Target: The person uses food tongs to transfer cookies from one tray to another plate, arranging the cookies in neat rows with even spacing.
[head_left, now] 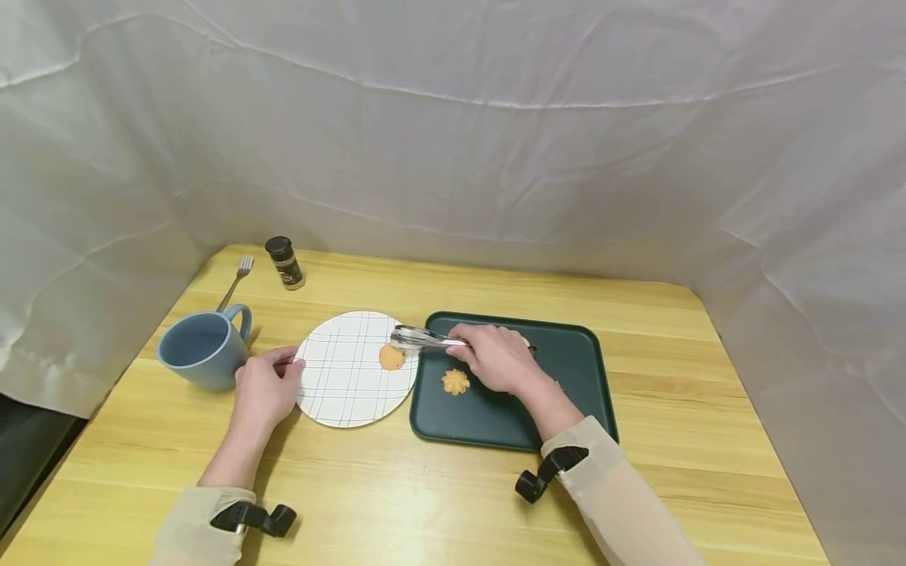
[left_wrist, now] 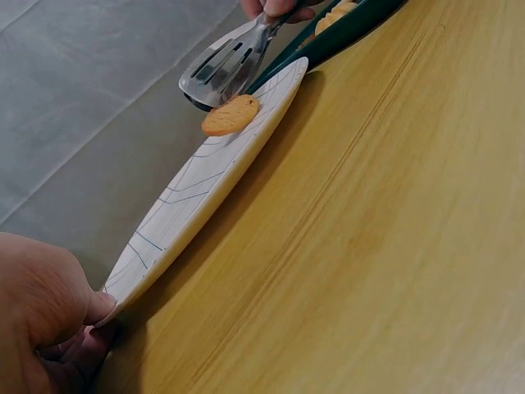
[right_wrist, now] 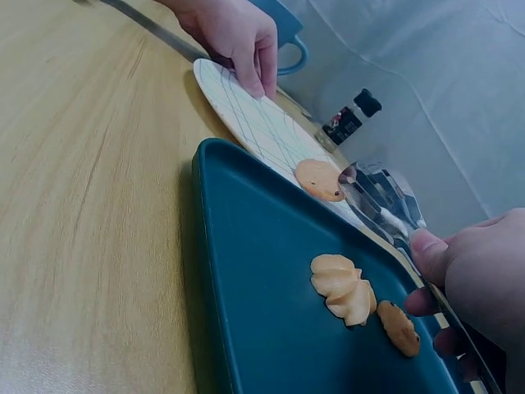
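Note:
A white plate with a thin grid pattern [head_left: 340,393] [left_wrist: 197,189] lies on the wooden table. My left hand [head_left: 265,385] [left_wrist: 41,320] [right_wrist: 238,33] pinches its left rim. A round orange cookie [head_left: 391,357] [left_wrist: 230,115] [right_wrist: 320,179] rests on the plate's right edge. My right hand [head_left: 495,358] [right_wrist: 484,279] grips metal tongs [head_left: 418,338] [left_wrist: 225,66] [right_wrist: 377,197], whose tips sit right at the cookie's top. The hand hovers over a dark green tray [head_left: 566,354] [right_wrist: 271,328] that holds a flower-shaped cookie [head_left: 455,381] [right_wrist: 344,287] and a small one [right_wrist: 399,328].
A blue mug [head_left: 201,346] stands left of the plate. Behind it lie a fork [head_left: 237,281] and a small dark-capped spice bottle [head_left: 285,263]. White cloth walls close in the table at the back and both sides.

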Demonstrator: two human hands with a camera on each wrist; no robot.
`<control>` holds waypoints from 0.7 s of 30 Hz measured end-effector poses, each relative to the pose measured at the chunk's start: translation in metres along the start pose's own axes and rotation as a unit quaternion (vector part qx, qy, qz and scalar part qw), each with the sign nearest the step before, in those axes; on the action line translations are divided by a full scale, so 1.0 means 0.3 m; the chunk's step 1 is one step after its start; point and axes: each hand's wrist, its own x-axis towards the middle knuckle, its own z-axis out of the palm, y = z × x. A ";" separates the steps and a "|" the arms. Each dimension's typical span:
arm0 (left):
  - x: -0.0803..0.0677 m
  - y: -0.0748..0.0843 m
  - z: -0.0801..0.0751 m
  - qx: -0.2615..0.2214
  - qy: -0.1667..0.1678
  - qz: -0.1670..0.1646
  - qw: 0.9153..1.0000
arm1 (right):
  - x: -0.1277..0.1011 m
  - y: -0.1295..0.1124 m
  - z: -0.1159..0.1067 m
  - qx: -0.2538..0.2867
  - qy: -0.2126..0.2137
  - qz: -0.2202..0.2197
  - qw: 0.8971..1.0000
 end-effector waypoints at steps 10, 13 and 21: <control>0.001 0.001 0.002 0.000 0.001 0.001 1.000 | 0.002 -0.001 -0.009 -0.013 -0.012 0.034 0.999; 0.001 0.001 0.003 -0.001 0.001 0.002 1.000 | -0.007 -0.001 -0.021 -0.008 -0.015 0.043 0.999; 0.001 -0.002 0.001 -0.002 0.001 0.002 1.000 | -0.047 0.030 -0.055 0.021 0.014 0.044 0.999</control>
